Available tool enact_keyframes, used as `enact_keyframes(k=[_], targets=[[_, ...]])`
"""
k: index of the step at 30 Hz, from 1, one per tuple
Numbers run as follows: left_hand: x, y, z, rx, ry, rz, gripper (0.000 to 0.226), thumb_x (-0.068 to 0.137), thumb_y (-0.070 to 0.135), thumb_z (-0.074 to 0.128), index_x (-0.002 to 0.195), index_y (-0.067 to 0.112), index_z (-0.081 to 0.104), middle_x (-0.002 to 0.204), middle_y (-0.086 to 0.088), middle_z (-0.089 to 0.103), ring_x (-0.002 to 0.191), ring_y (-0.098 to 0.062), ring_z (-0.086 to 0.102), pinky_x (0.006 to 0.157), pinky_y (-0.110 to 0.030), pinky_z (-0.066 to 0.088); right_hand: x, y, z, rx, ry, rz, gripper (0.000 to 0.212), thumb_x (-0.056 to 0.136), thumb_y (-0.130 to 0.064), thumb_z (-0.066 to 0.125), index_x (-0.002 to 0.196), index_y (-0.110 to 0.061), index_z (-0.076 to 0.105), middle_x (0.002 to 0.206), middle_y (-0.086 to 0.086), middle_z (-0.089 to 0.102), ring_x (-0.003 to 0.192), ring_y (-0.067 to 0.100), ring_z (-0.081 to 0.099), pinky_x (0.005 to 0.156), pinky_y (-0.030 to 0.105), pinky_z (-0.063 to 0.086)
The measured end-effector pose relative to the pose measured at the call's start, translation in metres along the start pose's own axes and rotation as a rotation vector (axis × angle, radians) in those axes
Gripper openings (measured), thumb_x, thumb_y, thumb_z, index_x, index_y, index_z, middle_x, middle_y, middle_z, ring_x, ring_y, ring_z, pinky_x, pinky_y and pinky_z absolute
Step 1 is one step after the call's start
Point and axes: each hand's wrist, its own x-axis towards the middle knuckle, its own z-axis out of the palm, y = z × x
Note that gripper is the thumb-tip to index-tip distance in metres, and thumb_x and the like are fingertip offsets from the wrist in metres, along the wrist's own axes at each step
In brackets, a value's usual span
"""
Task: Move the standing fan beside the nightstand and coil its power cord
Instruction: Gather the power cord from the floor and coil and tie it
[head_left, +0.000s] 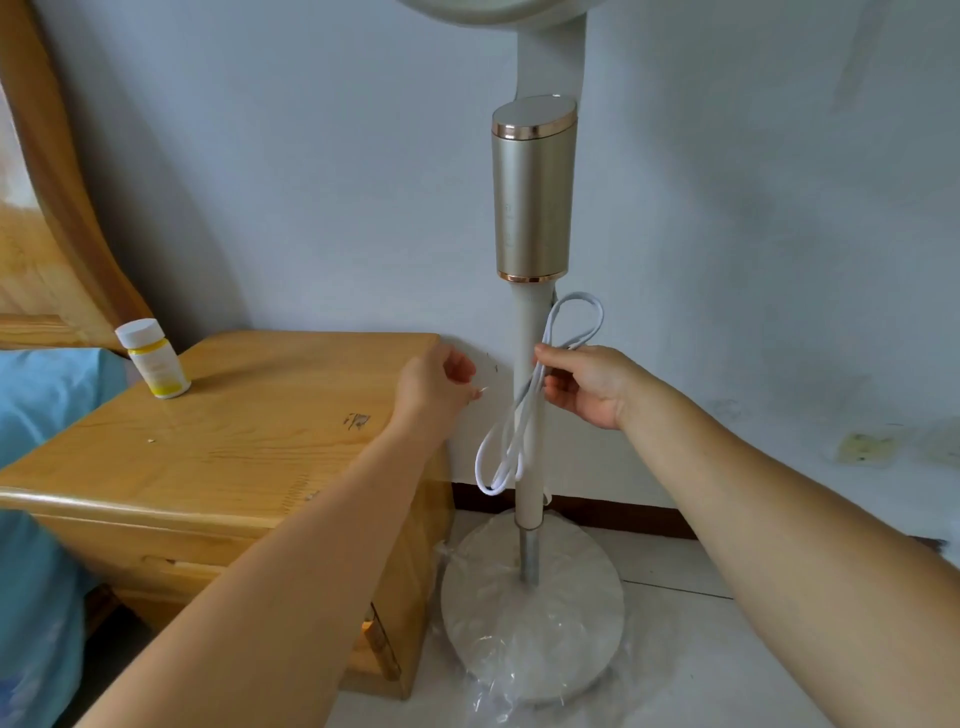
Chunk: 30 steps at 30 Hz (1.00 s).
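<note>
The fan (534, 192) stands upright against the pale wall, its round base (532, 613) on the tiled floor just beside the nightstand (218, 441), at the nightstand's 3 o'clock; the base is covered in clear plastic wrap that spills onto the floor at 6 o'clock. Only the lower rim of the fan head shows at the top edge. The white cord (511, 441) is gathered into long loops in front of the pole (530, 467): one loop rises to 1 o'clock of the grip point, another hangs down to 7 o'clock, its end short of the base. The right hand (587, 384) pinches the gathered loops between thumb and fingers, right against the pole. The left hand (436, 387) hovers at 9 o'clock of the pole, apart from the cord, fingers loosely curled; something small and pale seems to sit at its fingertips, but it is too blurred to tell what. On the nightstand, at its far left corner, a small bottle (153, 358) with a white cap and yellow contents stands upright. Blue bedding (47, 395) lies at the nightstand's 9 o'clock, with a wooden headboard (47, 208) behind it.
</note>
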Motion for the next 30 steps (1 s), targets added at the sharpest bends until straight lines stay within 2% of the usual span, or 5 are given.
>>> enact_keyframes(k=[11,17,20,24,30], targets=[[0.007,0.047,0.031,0.37,-0.214,0.235,0.027,0.079,-0.001,0.063,0.074,0.015,0.042,0.089,-0.009,0.057,0.089,-0.029,0.062,0.057,-0.02,0.039,-0.003,-0.013,-0.027,-0.098,-0.124,0.036,0.015,0.091,-0.015,0.056,0.078,-0.008,0.061,0.074,0.004,0.059,0.046,0.006,0.052,0.046,0.015,0.047],[0.009,0.052,0.036,0.284,-0.233,0.189,0.025,0.077,0.001,0.068,0.085,0.013,0.048,0.09,-0.005,0.057,0.087,-0.024,0.061,0.054,-0.018,0.038,-0.001,-0.011,-0.029,-0.088,-0.109,0.021,0.017,0.091,-0.014,0.057,0.076,-0.007,0.062,0.069,0.005,0.063,0.043,0.005,0.055,0.045,0.015,0.049],[0.006,0.045,0.043,-0.008,-0.13,0.021,0.029,0.073,0.001,0.073,0.09,0.012,0.052,0.084,-0.002,0.057,0.073,-0.016,0.06,0.06,-0.023,0.049,0.0,-0.007,-0.029,-0.043,-0.083,0.004,0.017,0.09,-0.013,0.058,0.074,-0.006,0.062,0.058,0.001,0.064,0.044,0.006,0.056,0.046,0.016,0.05],[-0.006,0.035,0.053,-0.678,-0.069,-0.469,0.027,0.075,0.0,0.073,0.098,0.0,0.058,0.077,-0.012,0.068,0.069,-0.023,0.069,0.072,-0.033,0.059,0.0,-0.001,-0.025,0.019,-0.09,-0.031,0.02,0.09,-0.014,0.058,0.071,-0.006,0.06,0.061,0.003,0.062,0.043,0.005,0.056,0.046,0.016,0.05],[-0.013,0.029,0.055,-0.577,-0.156,-0.679,0.017,0.079,0.022,0.073,0.075,0.007,0.069,0.07,-0.004,0.068,0.062,-0.019,0.061,0.067,-0.032,0.051,0.0,0.001,-0.024,0.036,-0.081,-0.046,0.02,0.09,-0.014,0.058,0.072,-0.006,0.06,0.07,0.007,0.059,0.043,0.005,0.053,0.045,0.016,0.051]])
